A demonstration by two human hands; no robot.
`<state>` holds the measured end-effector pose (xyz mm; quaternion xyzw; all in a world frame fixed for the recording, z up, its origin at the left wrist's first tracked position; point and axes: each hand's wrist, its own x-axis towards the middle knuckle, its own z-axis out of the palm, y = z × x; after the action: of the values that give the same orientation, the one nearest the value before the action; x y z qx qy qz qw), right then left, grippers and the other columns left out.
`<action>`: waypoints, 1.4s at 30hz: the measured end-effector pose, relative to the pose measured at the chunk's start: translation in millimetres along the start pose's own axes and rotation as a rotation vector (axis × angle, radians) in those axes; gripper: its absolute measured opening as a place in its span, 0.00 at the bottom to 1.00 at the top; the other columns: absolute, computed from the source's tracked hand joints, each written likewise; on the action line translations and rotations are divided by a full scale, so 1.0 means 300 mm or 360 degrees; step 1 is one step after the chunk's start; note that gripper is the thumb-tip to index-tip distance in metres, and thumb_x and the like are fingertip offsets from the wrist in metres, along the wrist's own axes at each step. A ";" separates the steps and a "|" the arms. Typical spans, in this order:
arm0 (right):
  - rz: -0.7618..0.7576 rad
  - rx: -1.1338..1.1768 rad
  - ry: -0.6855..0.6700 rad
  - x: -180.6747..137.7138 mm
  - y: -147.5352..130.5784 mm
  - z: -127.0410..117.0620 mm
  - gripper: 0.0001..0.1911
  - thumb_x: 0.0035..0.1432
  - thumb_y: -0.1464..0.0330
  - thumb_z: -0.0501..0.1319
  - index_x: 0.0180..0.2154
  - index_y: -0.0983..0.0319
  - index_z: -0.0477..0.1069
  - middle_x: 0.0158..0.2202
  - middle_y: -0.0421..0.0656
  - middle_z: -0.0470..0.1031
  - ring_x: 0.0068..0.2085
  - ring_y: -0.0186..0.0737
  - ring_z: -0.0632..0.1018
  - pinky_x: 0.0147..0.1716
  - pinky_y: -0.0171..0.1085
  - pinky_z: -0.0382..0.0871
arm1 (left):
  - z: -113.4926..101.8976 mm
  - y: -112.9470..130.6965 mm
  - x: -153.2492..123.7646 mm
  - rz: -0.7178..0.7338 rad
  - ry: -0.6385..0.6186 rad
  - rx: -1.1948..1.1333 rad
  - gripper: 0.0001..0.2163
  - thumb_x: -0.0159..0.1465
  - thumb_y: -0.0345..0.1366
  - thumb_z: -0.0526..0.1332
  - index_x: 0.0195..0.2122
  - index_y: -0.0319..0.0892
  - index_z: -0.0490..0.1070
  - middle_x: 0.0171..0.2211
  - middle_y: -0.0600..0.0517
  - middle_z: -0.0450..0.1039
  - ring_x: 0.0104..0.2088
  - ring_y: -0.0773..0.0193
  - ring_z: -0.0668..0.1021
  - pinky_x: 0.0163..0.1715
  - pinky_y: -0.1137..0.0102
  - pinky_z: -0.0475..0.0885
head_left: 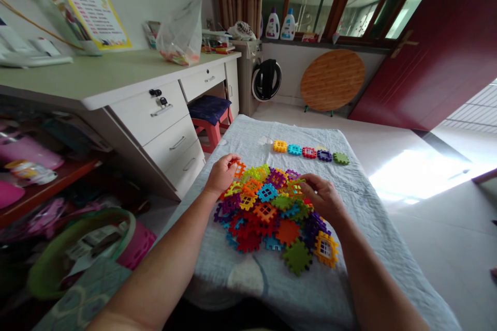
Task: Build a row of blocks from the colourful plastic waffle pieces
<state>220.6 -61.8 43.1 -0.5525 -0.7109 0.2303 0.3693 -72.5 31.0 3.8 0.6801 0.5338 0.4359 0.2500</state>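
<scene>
A pile of toothed plastic tiles (267, 212) in many colours is heaped near the middle of a cloth-covered surface (349, 269), slightly toward its near end. An orange tile (239, 168) at the pile's far left edge is pinched by the fingers of the left hand (221, 175). The right hand (324, 197) is laid on the pile's right side, its fingers (306, 182) closed on a tile frame; which tile is held cannot be told exactly.

Beyond the pile, well apart from it, five tiles are set in a row (310, 152): yellow, blue, red, purple, green, each just beside the next. Bare cloth is left on the far side of the row, to the right of the pile and along the near edge; the left edge of the cloth is close to the left hand.

To the left, a white desk (116, 77) with drawers is stood, a red stool (212, 119) tucked under it. A clear plastic bag (182, 36) with coloured pieces inside is rested on the desk. A poster (89, 5) is hung on the wall; its writing is too small to read. Two detergent bottles (280, 25) are lined up on the sill, labels illegible. Open floor (446, 227) is seen to the right.
</scene>
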 end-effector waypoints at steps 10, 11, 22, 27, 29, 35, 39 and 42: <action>-0.0166 -0.0098 0.0134 0.000 -0.007 0.030 0.07 0.57 0.63 0.60 0.37 0.59 0.70 0.28 0.39 0.69 0.28 0.34 0.70 0.29 0.34 0.64 | 0.045 -0.018 -0.005 0.0170 -0.0016 0.0282 0.13 0.53 0.31 0.61 0.41 0.43 0.74 0.46 0.46 0.68 0.51 0.53 0.71 0.58 0.58 0.63; -0.0210 -0.0079 0.0125 0.000 -0.009 0.028 0.07 0.58 0.63 0.60 0.37 0.59 0.71 0.30 0.40 0.70 0.30 0.35 0.71 0.31 0.34 0.66 | 0.045 -0.016 -0.007 0.0164 -0.0013 0.0296 0.13 0.53 0.32 0.62 0.41 0.43 0.74 0.46 0.46 0.68 0.52 0.52 0.71 0.59 0.57 0.62; -0.0261 -0.0033 0.0124 -0.005 -0.015 0.023 0.11 0.64 0.63 0.56 0.44 0.57 0.74 0.35 0.42 0.74 0.36 0.38 0.75 0.38 0.37 0.68 | 0.035 0.026 -0.015 0.0293 -0.0353 0.0225 0.08 0.53 0.36 0.65 0.35 0.45 0.77 0.42 0.48 0.72 0.47 0.53 0.73 0.54 0.58 0.65; -0.0175 -0.0066 0.0210 -0.006 -0.003 0.028 0.08 0.64 0.65 0.55 0.41 0.59 0.71 0.32 0.41 0.74 0.35 0.38 0.75 0.38 0.37 0.67 | 0.005 0.069 -0.023 0.0205 -0.0522 -0.0271 0.07 0.57 0.40 0.63 0.34 0.43 0.76 0.41 0.48 0.74 0.45 0.56 0.75 0.52 0.62 0.67; -0.0271 -0.0067 0.0262 -0.003 -0.005 0.026 0.07 0.63 0.66 0.55 0.39 0.59 0.71 0.35 0.42 0.74 0.38 0.40 0.74 0.40 0.38 0.67 | -0.007 0.087 -0.034 0.0002 -0.0658 -0.0583 0.10 0.59 0.42 0.62 0.32 0.41 0.76 0.36 0.48 0.75 0.40 0.58 0.77 0.45 0.64 0.71; -0.0336 -0.0044 0.0404 0.000 -0.015 0.016 0.06 0.61 0.67 0.58 0.36 0.58 0.74 0.34 0.41 0.68 0.36 0.37 0.71 0.38 0.38 0.67 | -0.009 0.102 -0.047 -0.0348 -0.0821 -0.1059 0.12 0.58 0.42 0.63 0.37 0.39 0.75 0.29 0.50 0.77 0.31 0.65 0.77 0.36 0.70 0.71; -0.0286 -0.0003 0.0439 -0.002 -0.015 0.013 0.06 0.60 0.68 0.59 0.36 0.58 0.75 0.30 0.39 0.65 0.30 0.34 0.68 0.31 0.35 0.64 | -0.003 0.074 -0.021 -0.0225 -0.0386 -0.0725 0.12 0.59 0.42 0.61 0.37 0.39 0.74 0.33 0.49 0.77 0.34 0.62 0.77 0.39 0.67 0.71; -0.0274 0.0018 0.0467 -0.002 -0.019 0.013 0.06 0.60 0.69 0.59 0.36 0.59 0.75 0.30 0.39 0.65 0.30 0.34 0.68 0.30 0.35 0.63 | -0.013 0.032 0.002 -0.0030 -0.0009 -0.0062 0.11 0.57 0.39 0.60 0.38 0.39 0.74 0.41 0.46 0.75 0.42 0.57 0.76 0.45 0.64 0.70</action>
<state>214.2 -63.5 44.8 -0.5152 -0.6927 0.1187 0.4907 -71.0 28.1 13.7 0.6712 0.5309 0.4420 0.2689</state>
